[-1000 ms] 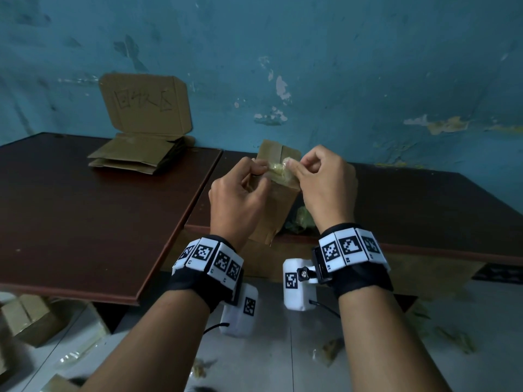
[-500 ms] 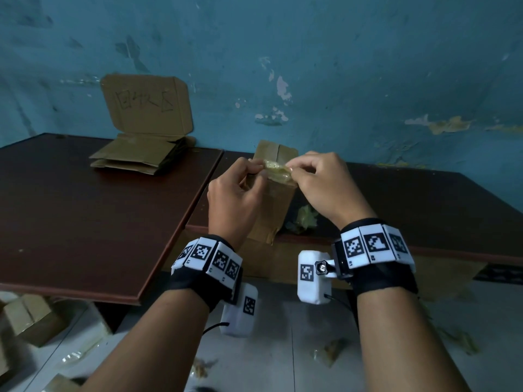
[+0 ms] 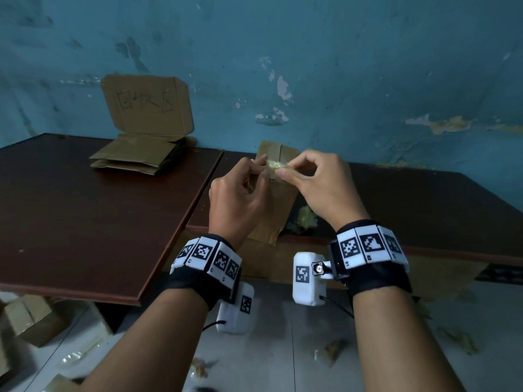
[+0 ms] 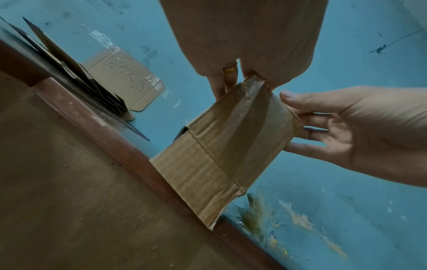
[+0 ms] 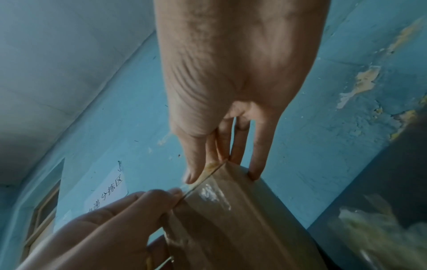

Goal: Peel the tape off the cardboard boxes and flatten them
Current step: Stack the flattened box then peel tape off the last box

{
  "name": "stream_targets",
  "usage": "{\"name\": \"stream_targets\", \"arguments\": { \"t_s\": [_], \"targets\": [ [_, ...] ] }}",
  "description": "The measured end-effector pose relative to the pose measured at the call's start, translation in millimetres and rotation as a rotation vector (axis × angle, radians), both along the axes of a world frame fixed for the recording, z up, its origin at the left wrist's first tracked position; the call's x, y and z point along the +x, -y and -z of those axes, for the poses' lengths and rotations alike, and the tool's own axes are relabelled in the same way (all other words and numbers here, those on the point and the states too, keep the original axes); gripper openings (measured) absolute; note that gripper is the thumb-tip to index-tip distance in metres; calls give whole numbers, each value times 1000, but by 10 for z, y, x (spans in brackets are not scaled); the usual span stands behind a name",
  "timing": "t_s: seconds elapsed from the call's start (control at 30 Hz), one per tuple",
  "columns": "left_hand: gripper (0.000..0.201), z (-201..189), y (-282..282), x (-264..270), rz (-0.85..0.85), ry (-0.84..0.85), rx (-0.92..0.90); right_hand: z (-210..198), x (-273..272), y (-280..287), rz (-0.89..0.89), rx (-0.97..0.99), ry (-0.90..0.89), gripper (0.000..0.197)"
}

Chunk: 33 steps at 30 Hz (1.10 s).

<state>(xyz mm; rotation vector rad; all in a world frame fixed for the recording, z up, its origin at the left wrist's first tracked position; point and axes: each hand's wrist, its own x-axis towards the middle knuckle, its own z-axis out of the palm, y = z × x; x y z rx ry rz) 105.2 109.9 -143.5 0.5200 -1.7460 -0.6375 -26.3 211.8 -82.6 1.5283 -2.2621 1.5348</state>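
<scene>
Pinching tape at box top

Standing on near edge of dark desk (image 3: 85,222): small cardboard box (image 4: 217,155), upright. Left hand (image 3: 237,199) and right hand (image 3: 322,188) meeting at its upper edge, fingers (image 5: 191,164) of both curled and pinching crumpled tape (image 3: 276,164). Crumpled tape wad (image 3: 305,219) on desk just beside box. Flattened cardboard stack (image 3: 135,157) well apart, by blue wall (image 3: 368,66).

The box (image 4: 215,157) is matt brown corrugated cardboard, its ribs showing through the face. The tape (image 5: 213,195) over it is clear glossy plastic, catching white glare. The counter (image 3: 93,210) is smooth, dark reddish wood laminate. The wall (image 3: 353,66) is blue paint, flaking.
</scene>
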Motion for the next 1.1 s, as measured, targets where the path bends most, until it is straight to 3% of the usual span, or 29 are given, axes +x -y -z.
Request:
{"name": "stream_targets", "arguments": {
  "t_s": [0.23, 0.4, 0.5, 0.57, 0.67, 0.83, 0.93, 1.1],
  "targets": [
    [15, -29, -26, -19, -95, 26, -15, 33, 51, 69, 75, -19, -25, 29],
    [14, -49, -51, -7, -135, 20, 29, -17, 26, -7, 3, 10, -1, 25],
    [15, -50, -46, -18, -151, 7, 65, -68, -4, -67, -117, 18, 137, 29],
    [15, -48, -31, -32, -140, -31, 97, -81, -8, -69, -141, 23, 161, 25],
    [15, -34, -12, -39, -107, -61, 110, -58, 6, -29, -48, 43, 20, 10],
    [9, -78, -47, 13, 25, -94, 211, -10, 2, 46, 15, 28, 14, 12],
    [18, -124, -74, 61, 96, -97, 263, 1, 17, 63, 35, 28, -9, 13],
    [14, -91, -35, 46, 98, -29, 168, 33, -18, 80, 55, 9, 15, 12]
  ]
}}
